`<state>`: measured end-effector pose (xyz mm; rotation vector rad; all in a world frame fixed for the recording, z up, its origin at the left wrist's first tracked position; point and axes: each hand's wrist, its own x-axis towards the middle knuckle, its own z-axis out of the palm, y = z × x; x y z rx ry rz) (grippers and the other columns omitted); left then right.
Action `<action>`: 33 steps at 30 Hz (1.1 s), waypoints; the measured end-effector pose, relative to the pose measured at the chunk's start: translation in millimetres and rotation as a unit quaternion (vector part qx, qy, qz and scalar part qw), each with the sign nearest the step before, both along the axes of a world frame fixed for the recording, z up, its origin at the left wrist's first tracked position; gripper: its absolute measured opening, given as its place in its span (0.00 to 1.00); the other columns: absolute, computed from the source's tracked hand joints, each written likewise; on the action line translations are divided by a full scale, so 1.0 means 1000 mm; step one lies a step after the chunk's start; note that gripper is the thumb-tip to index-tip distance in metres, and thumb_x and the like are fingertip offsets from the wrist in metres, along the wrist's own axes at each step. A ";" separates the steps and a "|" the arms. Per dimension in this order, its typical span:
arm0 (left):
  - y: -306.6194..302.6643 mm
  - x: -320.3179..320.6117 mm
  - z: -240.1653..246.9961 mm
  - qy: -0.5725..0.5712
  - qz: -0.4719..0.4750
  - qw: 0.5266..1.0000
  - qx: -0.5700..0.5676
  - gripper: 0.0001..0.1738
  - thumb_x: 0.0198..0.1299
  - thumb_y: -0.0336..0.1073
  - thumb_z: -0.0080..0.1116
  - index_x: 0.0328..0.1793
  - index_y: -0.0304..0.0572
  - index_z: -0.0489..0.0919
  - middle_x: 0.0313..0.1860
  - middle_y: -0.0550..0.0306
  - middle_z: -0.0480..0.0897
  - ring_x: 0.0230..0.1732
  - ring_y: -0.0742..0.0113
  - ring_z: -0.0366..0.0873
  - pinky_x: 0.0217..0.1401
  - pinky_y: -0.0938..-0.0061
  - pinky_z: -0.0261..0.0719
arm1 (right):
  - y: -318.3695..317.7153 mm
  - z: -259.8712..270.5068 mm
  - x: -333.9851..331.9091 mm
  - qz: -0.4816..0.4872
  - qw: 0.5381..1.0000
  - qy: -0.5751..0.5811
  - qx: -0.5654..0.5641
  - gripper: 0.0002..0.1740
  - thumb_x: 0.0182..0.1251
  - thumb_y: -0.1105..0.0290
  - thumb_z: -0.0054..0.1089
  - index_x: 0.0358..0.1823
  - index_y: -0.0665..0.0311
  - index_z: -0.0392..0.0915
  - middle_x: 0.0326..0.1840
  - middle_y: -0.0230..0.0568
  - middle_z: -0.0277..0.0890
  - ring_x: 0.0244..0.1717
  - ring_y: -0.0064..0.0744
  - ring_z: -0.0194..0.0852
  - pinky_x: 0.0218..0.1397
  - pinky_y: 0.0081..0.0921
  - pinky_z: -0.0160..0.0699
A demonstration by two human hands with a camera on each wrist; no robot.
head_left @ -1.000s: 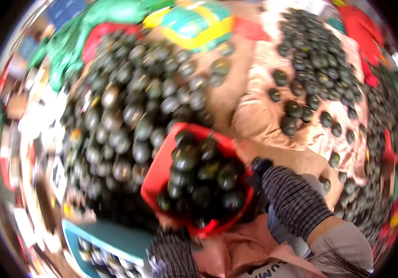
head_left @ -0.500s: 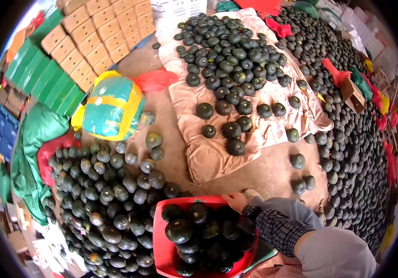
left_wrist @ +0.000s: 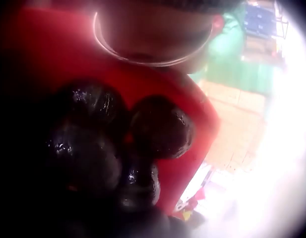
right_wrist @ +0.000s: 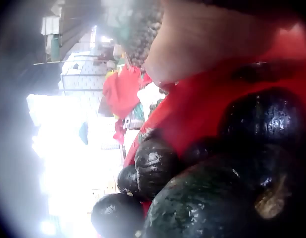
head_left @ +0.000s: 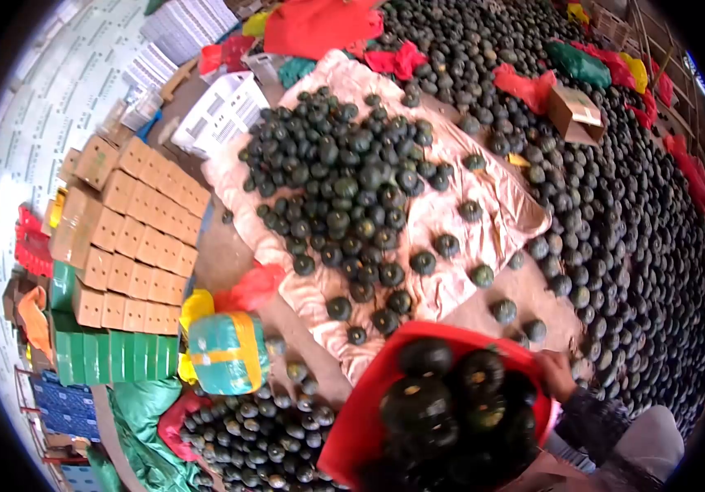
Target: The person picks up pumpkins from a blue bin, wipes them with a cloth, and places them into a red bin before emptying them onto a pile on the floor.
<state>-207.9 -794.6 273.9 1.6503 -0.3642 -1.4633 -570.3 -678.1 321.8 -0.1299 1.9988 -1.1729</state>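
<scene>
A red plastic crate (head_left: 354, 410) full of dark green pumpkins (head_left: 418, 406) is held in front of the body, tilted in the head view. My right hand (head_left: 557, 375) grips its right rim; in the right wrist view that hand (right_wrist: 202, 44) lies along the red wall, above glossy pumpkins (right_wrist: 217, 198). On the other side, my left hand (left_wrist: 153, 34) holds the crate in the left wrist view, a thin bangle (left_wrist: 153, 64) round it and its fingers hidden past the rim. Pumpkins (left_wrist: 163, 126) lie right below it.
A pink sheet (head_left: 500, 225) bears a pumpkin heap (head_left: 336, 164) ahead. A huge pile (head_left: 639, 287) fills the right, a smaller one (head_left: 258, 439) the near left. Stacked cartons (head_left: 135, 238), a wrapped teal bundle (head_left: 228, 353) and a white crate (head_left: 221, 115) stand left.
The view has swung right toward the sheet and large pile. The crate has come up and right with the body, now tilted. The left hand has left the head view; the right keeps its rim.
</scene>
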 end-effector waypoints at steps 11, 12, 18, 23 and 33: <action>-0.119 -0.217 -0.015 0.277 -0.034 0.955 0.100 0.14 0.65 0.38 0.49 0.46 0.35 0.79 0.40 0.57 0.82 0.39 0.68 0.80 0.45 0.74 0.77 | 0.051 0.057 -0.184 -0.187 0.965 0.184 0.029 0.23 0.65 0.52 0.52 0.48 0.65 0.72 0.48 0.36 0.66 0.51 0.28 0.62 0.60 0.26 0.59; -0.135 -0.233 -0.030 0.300 -0.047 0.947 0.104 0.15 0.64 0.38 0.50 0.46 0.34 0.79 0.42 0.56 0.82 0.40 0.66 0.80 0.46 0.73 0.78 | 0.037 0.043 -0.203 -0.219 0.965 0.141 0.030 0.23 0.64 0.52 0.51 0.47 0.65 0.73 0.50 0.37 0.65 0.52 0.29 0.61 0.62 0.26 0.55; -0.254 -0.279 -0.182 0.061 -0.130 0.985 0.092 0.18 0.64 0.41 0.49 0.42 0.29 0.80 0.39 0.49 0.83 0.45 0.61 0.79 0.47 0.66 0.73 | -0.124 -0.060 -0.271 -0.179 0.969 0.161 0.052 0.15 0.64 0.63 0.50 0.23 0.65 0.73 0.23 0.25 0.66 0.26 0.19 0.59 0.29 0.26 0.61; -0.425 -0.292 -0.223 -0.243 -0.348 0.905 -0.022 0.24 0.69 0.46 0.38 0.44 0.30 0.78 0.39 0.39 0.81 0.46 0.45 0.77 0.48 0.58 0.70 | -0.317 -0.115 -0.313 0.031 0.995 0.089 0.023 0.21 0.69 0.58 0.53 0.22 0.67 0.73 0.20 0.23 0.68 0.22 0.15 0.58 0.22 0.23 0.56; -0.701 -0.338 -0.270 -0.366 -0.443 0.811 -0.107 0.27 0.69 0.49 0.36 0.64 0.36 0.67 0.57 0.29 0.73 0.56 0.35 0.71 0.56 0.57 0.70 | -0.584 -0.157 -0.383 0.063 0.996 0.022 -0.060 0.11 0.58 0.77 0.62 0.41 0.76 0.76 0.34 0.40 0.80 0.32 0.25 0.77 0.38 0.22 0.76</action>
